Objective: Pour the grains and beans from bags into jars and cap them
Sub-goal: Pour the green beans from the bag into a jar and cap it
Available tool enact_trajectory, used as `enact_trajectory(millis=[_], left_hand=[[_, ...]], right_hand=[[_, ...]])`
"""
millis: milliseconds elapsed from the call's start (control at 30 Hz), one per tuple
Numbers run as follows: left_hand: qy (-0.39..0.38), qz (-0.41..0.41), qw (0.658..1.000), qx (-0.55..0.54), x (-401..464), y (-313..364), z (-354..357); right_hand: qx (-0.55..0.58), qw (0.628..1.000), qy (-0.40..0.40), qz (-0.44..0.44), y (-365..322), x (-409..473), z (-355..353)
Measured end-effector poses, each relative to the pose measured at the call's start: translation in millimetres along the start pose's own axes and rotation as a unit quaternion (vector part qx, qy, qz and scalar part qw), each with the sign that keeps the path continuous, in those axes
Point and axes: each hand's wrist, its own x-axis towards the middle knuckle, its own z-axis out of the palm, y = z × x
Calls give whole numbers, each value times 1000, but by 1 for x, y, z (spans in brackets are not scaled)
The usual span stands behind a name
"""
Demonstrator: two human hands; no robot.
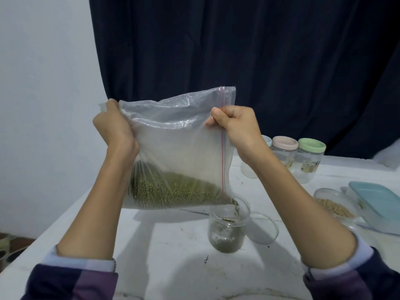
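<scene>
gripped at both upper corners: clear bag point(181, 146) pinched by left hand point(112, 128) and right hand point(236, 124), tilted, green beans point(173, 191) spilling into open jar point(227, 228) at table point(168, 234) centre; capped jars point(296, 156) far right.

So both hands are up above the table point(164, 245) holding a zip bag point(181, 148) between them, left hand point(114, 128) on the bag's left edge, right hand point(236, 126) on its right edge by the zip strip. The beans point(173, 193) sit in the bag's bottom, and the lower right corner hangs right over an open jar point(227, 230) standing on the table, with some beans already inside it. Just right of that jar lies a lid point(263, 228). Further right there's a tub of grains point(334, 204), and beside that, at the edge, a flat box with a lid point(376, 202). Behind, past the right forearm, three capped jars point(300, 156) stand in a row.
</scene>
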Motion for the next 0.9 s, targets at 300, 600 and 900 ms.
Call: enact_trajectory(millis=[300, 600, 900], left_hand=[[-239, -46, 970, 12, 11, 8, -12], [-109, -7, 993, 46, 6, 3, -2], [-83, 4, 996, 35, 4, 6, 0]], right_hand=[[181, 983, -26, 30, 9, 4, 1], [166, 985, -32, 37, 13, 3, -1], [169, 985, -6, 25, 6, -9, 2]])
